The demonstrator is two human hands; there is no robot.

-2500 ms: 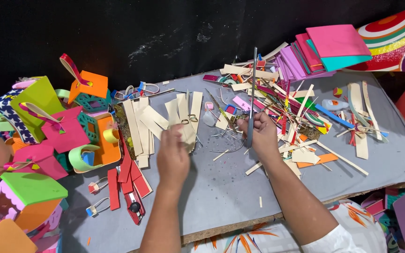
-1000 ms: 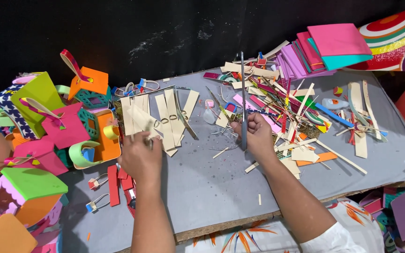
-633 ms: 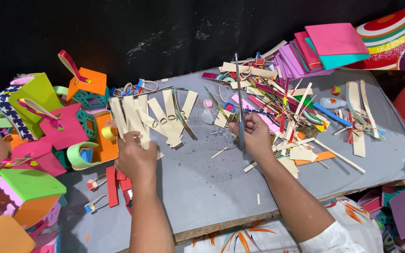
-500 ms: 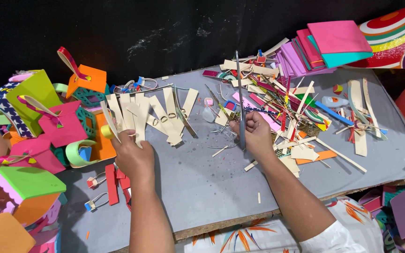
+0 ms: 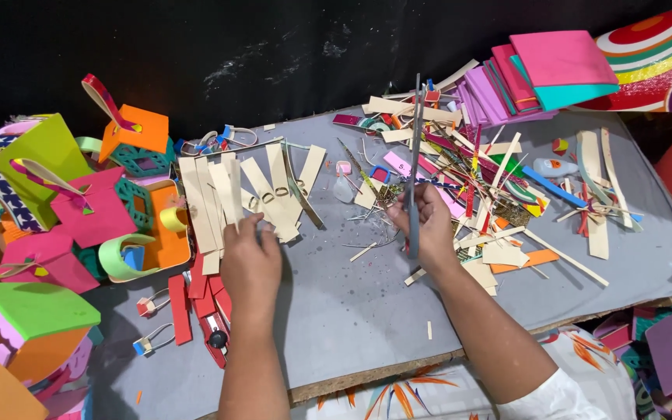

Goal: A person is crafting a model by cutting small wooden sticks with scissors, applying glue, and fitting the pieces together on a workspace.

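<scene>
Left hand rests fingers-down on cream card strips fanned across the grey surface; right hand closed around grey scissors, blades pointing away, shut.

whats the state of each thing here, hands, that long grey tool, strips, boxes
left hand: palm down, fingers on the cream strips
right hand: closed round the long grey tool
long grey tool: held upright, tip pointing away
cream strips: lying flat, fanned out side by side
orange box: closed, strap handle up
scrap pile: loose, tangled
foam sheets: stacked
</scene>
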